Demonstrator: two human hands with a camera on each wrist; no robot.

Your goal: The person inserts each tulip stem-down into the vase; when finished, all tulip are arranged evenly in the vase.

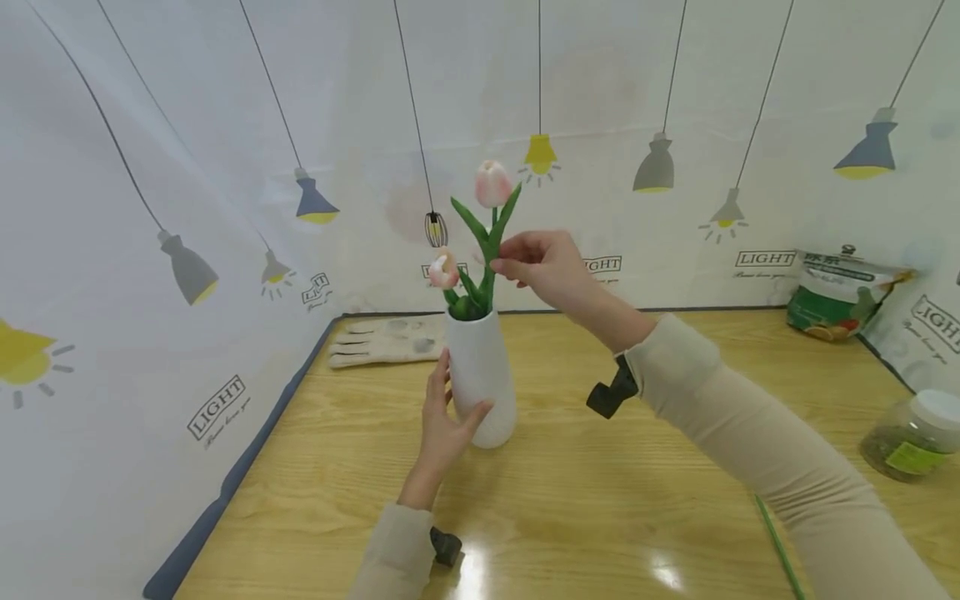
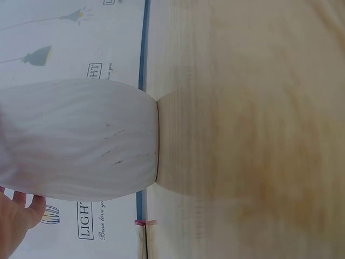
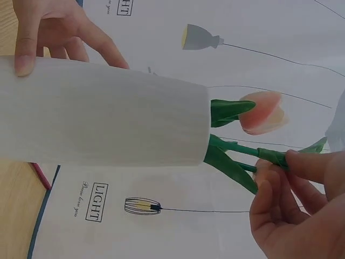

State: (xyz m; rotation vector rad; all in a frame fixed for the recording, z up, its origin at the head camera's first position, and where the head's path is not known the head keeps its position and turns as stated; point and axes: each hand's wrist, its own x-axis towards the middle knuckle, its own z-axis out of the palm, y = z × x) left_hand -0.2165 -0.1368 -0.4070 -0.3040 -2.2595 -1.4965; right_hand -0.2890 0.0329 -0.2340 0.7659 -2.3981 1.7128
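Note:
A white ribbed vase stands on the wooden table and holds two pink tulips. My left hand grips its lower body, thumb in front and fingers behind. My right hand pinches the green stem of the taller tulip above the vase mouth. The shorter tulip leans left. The right wrist view shows the vase, the short bloom, my left hand and my right fingers on the stem. In the left wrist view the vase fills the left side, with fingertips beneath it.
A pale work glove lies behind the vase by the wall. A green snack bag leans in the far right corner and a clear jar stands near the right edge. A loose green stem lies near my right sleeve.

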